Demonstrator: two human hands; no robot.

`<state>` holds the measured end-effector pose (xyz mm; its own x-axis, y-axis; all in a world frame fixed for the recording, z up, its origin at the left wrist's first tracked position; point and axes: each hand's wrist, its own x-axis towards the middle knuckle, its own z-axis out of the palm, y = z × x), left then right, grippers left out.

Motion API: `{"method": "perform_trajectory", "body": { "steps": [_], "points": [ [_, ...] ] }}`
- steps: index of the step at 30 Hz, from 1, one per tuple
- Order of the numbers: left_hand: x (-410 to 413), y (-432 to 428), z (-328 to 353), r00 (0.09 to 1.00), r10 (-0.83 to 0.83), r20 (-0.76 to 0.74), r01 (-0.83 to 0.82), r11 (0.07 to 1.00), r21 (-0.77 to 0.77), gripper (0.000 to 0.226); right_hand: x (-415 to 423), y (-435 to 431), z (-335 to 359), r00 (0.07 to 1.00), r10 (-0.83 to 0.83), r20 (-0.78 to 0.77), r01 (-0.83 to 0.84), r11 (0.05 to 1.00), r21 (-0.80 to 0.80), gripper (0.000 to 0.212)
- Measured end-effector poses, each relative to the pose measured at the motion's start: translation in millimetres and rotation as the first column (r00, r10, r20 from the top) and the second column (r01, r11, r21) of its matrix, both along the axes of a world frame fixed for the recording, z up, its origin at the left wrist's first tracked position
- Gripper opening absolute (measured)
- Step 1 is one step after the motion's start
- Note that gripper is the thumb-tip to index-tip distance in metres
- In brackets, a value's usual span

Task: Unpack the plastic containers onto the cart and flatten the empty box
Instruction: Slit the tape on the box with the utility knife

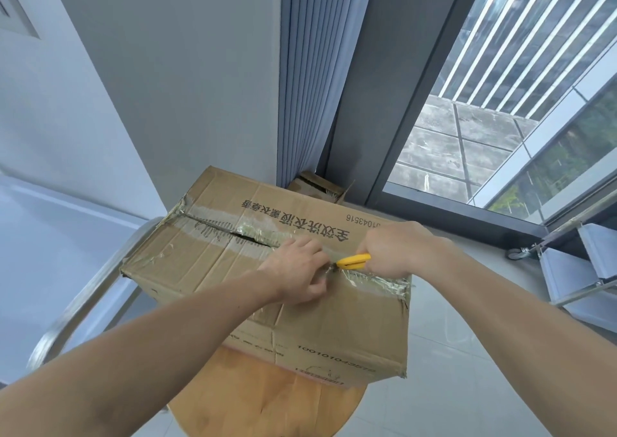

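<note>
The brown corrugated cardboard box (207, 266) is sitting on the round light-wood desk (267, 400). The right hand (397, 249) is gripping a yellow plastic utility knife (354, 260) at the clear-tape seam (230, 231), which is gaping partway; the contents are hidden. The left hand (297, 269) is resting on the lid beside the blade, fingers bent; whether it is pinching anything cannot be told.

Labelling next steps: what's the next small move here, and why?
Probably draw the knife in the right hand along the seam toward the near edge of the box: the seam gapes farther back, tape ahead looks uncut, and the left hand rests on top.
</note>
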<state>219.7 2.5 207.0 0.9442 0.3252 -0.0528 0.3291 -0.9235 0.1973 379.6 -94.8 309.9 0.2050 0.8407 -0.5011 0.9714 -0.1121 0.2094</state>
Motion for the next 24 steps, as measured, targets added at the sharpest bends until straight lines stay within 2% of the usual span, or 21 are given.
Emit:
{"method": "perform_trajectory", "body": {
  "steps": [5,14,17,20,24],
  "points": [
    [3.9,-0.4,-4.0,0.999,0.024,0.034,-0.024,1.000,-0.014,0.031,10.5,-12.2,0.8,0.999,0.006,0.040,-0.004,0.999,-0.036,0.015],
    [7.2,0.8,-12.0,0.996,-0.028,0.089,0.019,0.996,0.092,0.028,32.6,-34.8,5.4,0.998,-0.052,-0.024,0.052,0.999,-0.009,0.015],
    [9.7,0.2,-18.4,0.985,-0.065,0.161,0.041,0.988,0.150,0.041,32.9,-37.6,3.0,0.999,-0.035,-0.019,0.036,0.999,0.025,0.017],
    [19.4,-2.8,-20.7,0.999,-0.011,0.047,0.007,0.998,0.068,0.065,33.1,-39.2,-1.7,0.999,-0.044,-0.030,0.045,0.998,0.048,0.015],
    [28.7,-2.2,-22.5,0.994,-0.025,-0.111,0.026,1.000,0.006,0.065,38.9,-43.7,-3.9,0.996,-0.068,-0.065,0.071,0.997,0.043,0.017]
  ]
}}
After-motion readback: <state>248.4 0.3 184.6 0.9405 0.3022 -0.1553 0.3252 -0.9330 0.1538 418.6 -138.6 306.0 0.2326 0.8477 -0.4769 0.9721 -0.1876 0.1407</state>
